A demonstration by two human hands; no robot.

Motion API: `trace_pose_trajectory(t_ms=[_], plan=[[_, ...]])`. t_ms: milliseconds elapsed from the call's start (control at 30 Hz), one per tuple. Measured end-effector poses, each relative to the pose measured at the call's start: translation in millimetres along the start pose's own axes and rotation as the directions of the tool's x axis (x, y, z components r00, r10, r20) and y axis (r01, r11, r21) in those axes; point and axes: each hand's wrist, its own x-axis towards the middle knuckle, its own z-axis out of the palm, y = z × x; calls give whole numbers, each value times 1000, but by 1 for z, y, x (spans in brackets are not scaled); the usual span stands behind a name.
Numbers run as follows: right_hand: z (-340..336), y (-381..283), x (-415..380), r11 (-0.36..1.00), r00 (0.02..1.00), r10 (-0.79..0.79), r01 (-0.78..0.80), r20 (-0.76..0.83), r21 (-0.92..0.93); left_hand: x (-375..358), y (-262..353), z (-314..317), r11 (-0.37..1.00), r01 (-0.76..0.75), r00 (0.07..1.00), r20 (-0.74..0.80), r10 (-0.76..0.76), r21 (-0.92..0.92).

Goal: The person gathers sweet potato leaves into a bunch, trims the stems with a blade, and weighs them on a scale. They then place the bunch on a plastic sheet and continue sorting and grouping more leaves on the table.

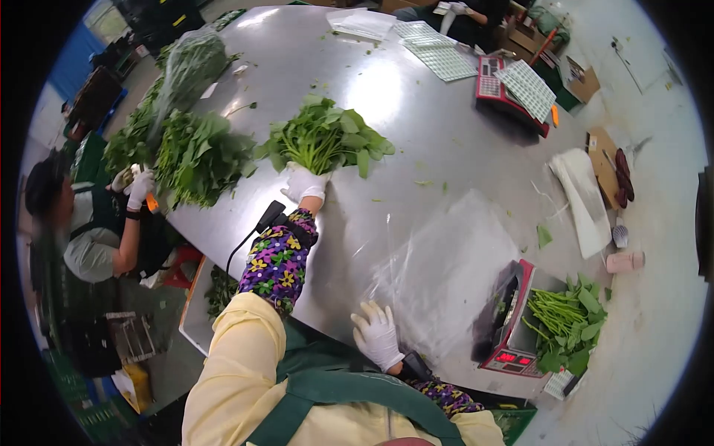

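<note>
My left hand (304,183), in a white glove, reaches out over the metal table and closes around the stem end of a bunch of leafy greens (325,137). The leaves fan out away from me; part of the fingers is hidden by the stems. Close to my body, my gloved right hand (377,336) is open with its fingers apart, holding nothing. Beside it a clear plastic bag (446,275) lies flat on the table. To the right, another bunch of greens (563,320) rests on a red digital scale (513,357) with a lit display.
A co-worker (97,230) at the left works by a large pile of greens (197,152), partly under plastic. Another person (461,11) sits at the far side. A second scale (509,108), label sheets (439,56), a stack of plastic bags (581,201) and a pink cup (625,262) are around.
</note>
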Motion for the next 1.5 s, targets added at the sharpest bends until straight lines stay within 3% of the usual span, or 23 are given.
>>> trace_pose_trajectory(t_ms=[67,133,233,267,333,400,467,533,567,600,633,733,767,833,900,1067,1133,1233,1300,1367,1400,1467,1500], plan=[[10,1,-3,1000,1000,9,-9,14,-12,-1,-1,13,993,-45,968,-239,71,111],[18,6,-7,999,999,30,-30,13,-22,-3,4,1,989,-23,982,-182,49,143],[22,12,-11,1000,1000,-9,9,-22,-18,30,-3,29,999,-20,946,-323,33,42],[22,13,-11,999,1000,-18,17,-24,-29,42,-1,20,875,253,938,-115,-326,-412],[22,10,-11,999,999,-14,13,-34,-36,40,-6,15,1000,11,983,-182,-12,-5],[20,13,-11,999,999,-30,29,-27,-41,38,-4,11,998,-49,985,-166,52,25],[17,13,-10,999,999,-23,21,-30,-41,41,8,10,996,-53,984,-176,41,-65],[16,11,-9,999,999,-27,26,-31,-34,63,18,23,929,-35,973,199,116,-369],[15,11,-8,999,998,-30,29,-53,-24,71,25,38,929,-157,985,13,171,-334],[15,11,-7,999,997,-34,33,-75,-14,101,29,74,855,-243,968,-55,246,-458],[15,10,-6,999,996,-38,37,-79,-12,78,49,61,641,-112,952,102,288,-760],[15,10,-6,1000,998,-24,24,-55,-1,38,107,59,584,-402,898,-178,403,-705],[17,10,-7,1000,998,-10,10,-58,-2,-6,126,29,644,-442,892,-233,387,-624],[21,11,-8,1000,999,4,-5,-36,-18,-31,155,23,729,-471,881,-212,424,-497],[22,12,-10,1000,1000,1,-2,-28,-23,-35,181,53,626,-660,750,-401,525,-415],[26,11,-7,999,999,34,-35,-39,-24,-72,215,86,696,-661,749,-192,634,-280],[23,11,-7,998,998,52,-52,-25,-35,-83,208,100,671,-689,719,-141,680,-274],[20,9,-7,998,1000,30,-31,-8,-52,-78,165,97,601,-797,603,-75,794,-57],[18,9,-6,999,999,36,-37,-34,-31,-55,121,73,610,-787,613,-5,790,-88],[16,8,-5,999,998,25,-26,-56,-19,-11,52,70,539,-841,541,-116,833,-49],[15,8,-5,999,997,29,-30,-68,-13,-7,15,41,534,-842,539,-156,828,-78],[15,10,-6,1000,997,3,-4,-77,-1,1,-67,-8,652,-758,649,-90,756,11],[16,11,-7,1000,996,-4,4,-92,3,-8,-111,-35,650,-759,635,-180,751,36]])
